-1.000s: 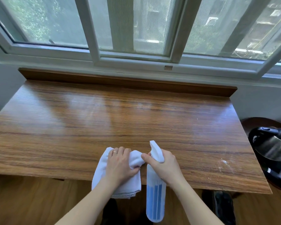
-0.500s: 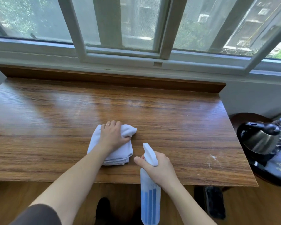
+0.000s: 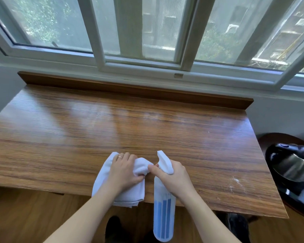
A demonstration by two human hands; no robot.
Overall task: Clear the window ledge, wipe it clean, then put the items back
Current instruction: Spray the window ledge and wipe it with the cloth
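Note:
A wide wooden ledge [image 3: 112, 130] runs under the window, bare apart from my hands. My left hand [image 3: 124, 171] presses a folded white cloth [image 3: 104, 179] flat on the ledge near its front edge; part of the cloth hangs over that edge. Just to its right, my right hand [image 3: 172, 178] grips a white spray bottle [image 3: 163, 214] with blue liquid in it. The bottle tilts, nozzle toward the window, body hanging below the ledge's front edge. My right fingertips touch the cloth's bunched corner.
A raised wooden lip [image 3: 130, 88] backs the ledge below the white window frame [image 3: 140, 65]. A black and steel kettle [image 3: 295, 165] sits on a round dark stool at the right. White powdery smears [image 3: 235, 183] mark the ledge's front right corner.
My left hand has pulled the cloth back from the ledge's middle to the front edge, next to the bottle. The right hand has kept its grip on the bottle.

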